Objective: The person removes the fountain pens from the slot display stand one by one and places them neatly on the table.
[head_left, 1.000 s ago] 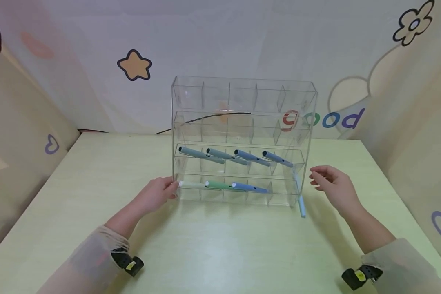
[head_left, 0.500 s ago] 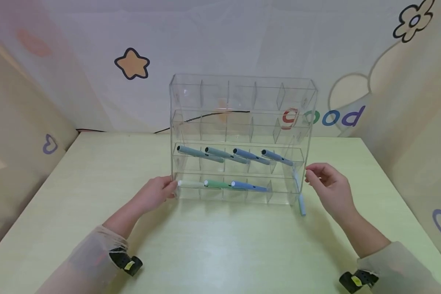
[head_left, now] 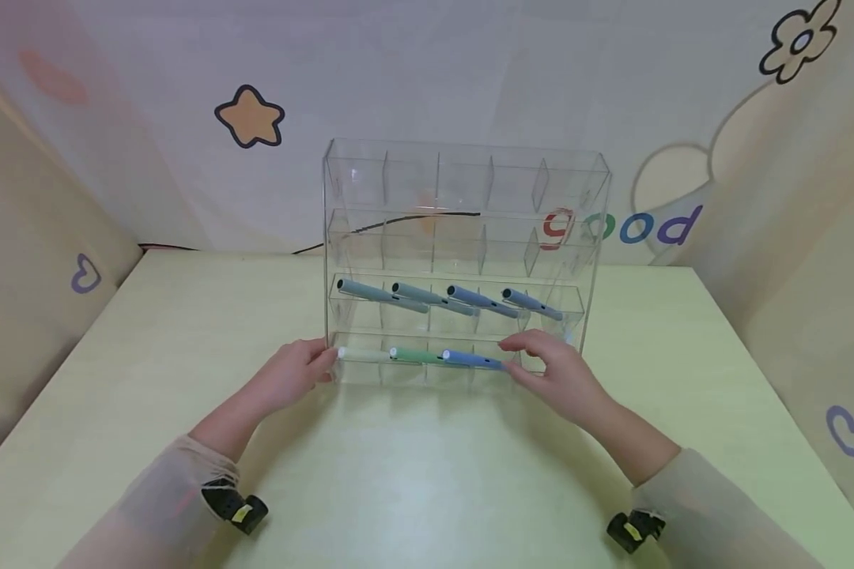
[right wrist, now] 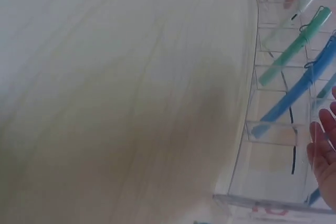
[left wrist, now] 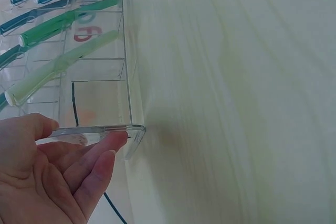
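A clear acrylic pen rack (head_left: 462, 178) with several compartments stands on the table. Its lower-left side panel (left wrist: 100, 129) is between the thumb and fingers of my left hand (head_left: 300, 370), which grips it. My right hand (head_left: 551, 375) hovers before the bottom row's right end, thumb and forefinger apart, holding nothing visible. Nearest to it lies a blue pen (head_left: 473, 360). To that pen's left are a green pen (head_left: 414, 356) and a pale whitish-green pen (head_left: 364, 355). The row above holds blue-grey pens (head_left: 380, 294) and blue pens (head_left: 482, 301), tilted in their slots.
The light wooden table (head_left: 398, 482) spreads in front of the rack. A printed cloth backdrop (head_left: 427, 71) hangs behind it, with cloth sides left and right. The rack's upper two rows (head_left: 462, 245) show no pens.
My right hand has moved left from beside the rack to before its bottom row. It now covers most of the light blue pen seen at the rack's right. My left hand keeps its grip.
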A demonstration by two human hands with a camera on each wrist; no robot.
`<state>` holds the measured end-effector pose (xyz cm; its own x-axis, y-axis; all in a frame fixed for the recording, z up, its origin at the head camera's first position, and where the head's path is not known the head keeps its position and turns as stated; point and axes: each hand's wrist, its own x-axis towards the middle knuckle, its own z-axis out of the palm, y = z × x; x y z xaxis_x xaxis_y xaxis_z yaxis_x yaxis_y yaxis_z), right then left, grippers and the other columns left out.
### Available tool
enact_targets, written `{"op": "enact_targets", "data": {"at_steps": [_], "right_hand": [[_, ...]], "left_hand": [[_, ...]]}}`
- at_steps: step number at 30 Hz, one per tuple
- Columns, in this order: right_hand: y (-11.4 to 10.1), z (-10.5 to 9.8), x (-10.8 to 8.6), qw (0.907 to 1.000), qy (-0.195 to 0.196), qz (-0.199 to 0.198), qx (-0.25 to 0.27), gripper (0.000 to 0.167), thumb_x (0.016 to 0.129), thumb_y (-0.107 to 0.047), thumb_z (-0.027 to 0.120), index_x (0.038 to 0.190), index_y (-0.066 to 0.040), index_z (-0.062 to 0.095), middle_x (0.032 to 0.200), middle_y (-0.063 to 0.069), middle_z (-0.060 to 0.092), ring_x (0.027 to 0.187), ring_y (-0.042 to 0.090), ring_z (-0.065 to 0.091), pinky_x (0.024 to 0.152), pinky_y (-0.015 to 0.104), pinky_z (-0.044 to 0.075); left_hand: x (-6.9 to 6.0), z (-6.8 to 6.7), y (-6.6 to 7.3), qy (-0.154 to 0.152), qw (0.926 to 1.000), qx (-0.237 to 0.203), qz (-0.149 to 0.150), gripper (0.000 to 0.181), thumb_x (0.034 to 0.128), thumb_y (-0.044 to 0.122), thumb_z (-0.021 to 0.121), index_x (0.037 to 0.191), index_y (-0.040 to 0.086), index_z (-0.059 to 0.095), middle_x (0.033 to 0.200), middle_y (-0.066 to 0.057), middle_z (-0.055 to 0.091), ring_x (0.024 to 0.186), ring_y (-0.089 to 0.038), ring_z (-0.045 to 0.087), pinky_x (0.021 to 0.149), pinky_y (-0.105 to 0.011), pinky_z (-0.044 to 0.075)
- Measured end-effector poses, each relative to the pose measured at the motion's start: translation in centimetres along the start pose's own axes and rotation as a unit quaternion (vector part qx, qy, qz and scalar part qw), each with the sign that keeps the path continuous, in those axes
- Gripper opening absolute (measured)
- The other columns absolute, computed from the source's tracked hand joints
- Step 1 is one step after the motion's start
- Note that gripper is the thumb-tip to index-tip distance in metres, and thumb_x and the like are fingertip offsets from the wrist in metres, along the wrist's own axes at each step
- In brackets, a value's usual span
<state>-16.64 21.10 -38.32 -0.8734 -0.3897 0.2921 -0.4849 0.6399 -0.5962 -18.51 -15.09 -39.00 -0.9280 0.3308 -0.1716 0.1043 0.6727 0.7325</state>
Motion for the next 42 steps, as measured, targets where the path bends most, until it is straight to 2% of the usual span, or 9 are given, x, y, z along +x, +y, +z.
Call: {"op": "enact_targets", "data": {"at_steps": [3,9,12,16,19,22,27,35,42], "right_hand": [[-0.1,0.6,0.6,0.9998,-0.018,-0.008,0.005,0.03,0.085,-0.013,0.068,0.113,-0.003,0.064,0.112,0.007,0.063,0.107,0.025,0.056,0.084,0.045,0.046],[-0.6,1.7,1.5,0.9989,-0.037,-0.026,-0.009,0.033,0.086,-0.013,0.067,0.117,-0.005,0.063,0.113,0.005,0.062,0.105,0.023,0.058,0.084,0.042,0.047],[-1.0,2.0,1.7,0.9985,-0.043,-0.03,-0.014,0.032,0.086,-0.012,0.067,0.117,-0.005,0.064,0.112,0.005,0.063,0.103,0.022,0.059,0.084,0.041,0.047],[-1.3,2.2,1.7,0.9984,-0.04,-0.04,-0.008,0.027,0.084,-0.008,0.068,0.112,-0.005,0.067,0.105,0.003,0.065,0.096,0.019,0.061,0.082,0.038,0.049],[-1.3,2.4,1.8,0.9982,-0.035,-0.048,-0.006,0.023,0.084,-0.008,0.068,0.107,-0.007,0.068,0.1,0.0,0.065,0.092,0.015,0.062,0.079,0.036,0.049],[-1.3,2.5,2.0,0.9979,-0.03,-0.056,-0.01,0.02,0.084,-0.009,0.068,0.104,-0.009,0.068,0.097,-0.002,0.064,0.09,0.014,0.062,0.077,0.034,0.05],[-1.2,2.5,2.0,0.9966,-0.025,-0.073,-0.03,0.019,0.084,-0.008,0.068,0.103,-0.009,0.067,0.096,-0.001,0.064,0.088,0.014,0.062,0.075,0.035,0.05],[-1.4,2.0,1.9,0.9957,-0.002,-0.07,-0.061,0.02,0.085,-0.011,0.068,0.105,-0.008,0.066,0.099,0.001,0.065,0.09,0.016,0.062,0.077,0.035,0.05],[-0.9,1.9,2.0,0.9941,0.028,-0.088,-0.058,0.019,0.081,-0.007,0.071,0.099,-0.007,0.067,0.096,0.002,0.067,0.086,0.016,0.064,0.073,0.034,0.052]], "left_hand": [[0.2,-0.2,0.2,0.001,1.0,0.006,-0.001,0.037,0.0991,0.022,0.04,0.119,-0.005,0.056,0.11,-0.024,0.062,0.092,-0.03,0.065,0.046,-0.025,0.03],[0.4,0.1,-0.2,0.003,0.9999,0.011,-0.001,0.038,0.0994,0.024,0.039,0.119,-0.004,0.056,0.108,-0.023,0.064,0.09,-0.027,0.065,0.048,-0.028,0.031],[0.4,0.1,-0.2,0.003,0.9999,0.009,-0.005,0.038,0.0994,0.024,0.039,0.12,-0.004,0.056,0.107,-0.022,0.064,0.074,-0.023,0.063,0.046,-0.027,0.03],[0.2,0.1,0.0,0.006,0.9998,0.017,-0.007,0.037,0.0993,0.023,0.039,0.119,-0.004,0.056,0.105,-0.023,0.065,0.063,-0.022,0.056,0.045,-0.026,0.029],[0.0,-0.1,0.0,0.015,0.9992,0.036,0.0,0.038,0.0992,0.023,0.038,0.119,-0.005,0.056,0.104,-0.023,0.065,0.077,-0.025,0.065,0.047,-0.028,0.032],[0.0,-0.2,0.1,0.016,0.9992,0.036,0.001,0.039,0.0993,0.023,0.038,0.12,-0.005,0.055,0.105,-0.022,0.065,0.079,-0.024,0.065,0.048,-0.029,0.032],[0.1,-0.1,0.2,0.002,0.9998,0.019,-0.01,0.04,0.0995,0.025,0.039,0.122,-0.004,0.054,0.106,-0.022,0.064,0.064,-0.021,0.057,0.046,-0.027,0.029],[0.2,0.0,0.1,0.001,0.9997,0.022,-0.004,0.041,0.0994,0.024,0.039,0.124,-0.005,0.053,0.111,-0.024,0.062,0.088,-0.027,0.066,0.046,-0.028,0.031],[0.3,0.0,0.1,0.003,0.9996,0.026,-0.007,0.041,0.0994,0.024,0.039,0.126,-0.005,0.052,0.114,-0.024,0.061,0.092,-0.028,0.065,0.048,-0.029,0.032]]}}
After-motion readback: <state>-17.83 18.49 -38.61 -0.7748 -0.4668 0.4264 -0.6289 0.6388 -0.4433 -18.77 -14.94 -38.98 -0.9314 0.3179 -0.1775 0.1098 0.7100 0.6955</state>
